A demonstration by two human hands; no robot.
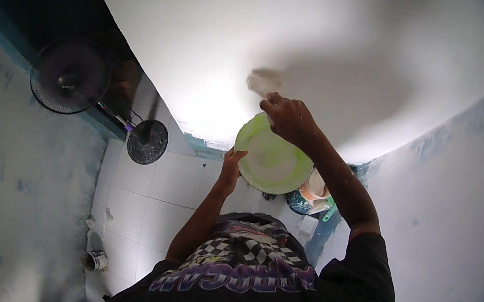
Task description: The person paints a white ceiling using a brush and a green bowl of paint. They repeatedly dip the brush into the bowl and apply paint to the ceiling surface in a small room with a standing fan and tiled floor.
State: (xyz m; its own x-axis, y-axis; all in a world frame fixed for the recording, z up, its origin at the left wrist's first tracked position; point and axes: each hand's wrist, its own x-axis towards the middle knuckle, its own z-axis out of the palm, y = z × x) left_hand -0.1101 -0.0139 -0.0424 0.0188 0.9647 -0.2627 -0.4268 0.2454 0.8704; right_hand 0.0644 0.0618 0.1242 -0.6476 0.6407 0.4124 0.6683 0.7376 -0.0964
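My left hand (231, 168) grips the rim of a pale green bowl (272, 163), whose inside is smeared with whitish material. My right hand (287, 117) is closed on a small tool (262, 82) with a pale beige head, perhaps a brush or spreader, held above the bowl at the white painted surface (180, 24); its handle is mostly hidden by my fingers. A soft dark shadow spreads over the surface to the right of the tool.
A standing fan (70, 79) with a round base (147, 141) is at left. Buckets and a green-handled tool (328, 210) sit right of the bowl on white floor tiles (175, 178). A small container (95, 260) lies lower left. Patchy walls (5, 174) flank both sides.
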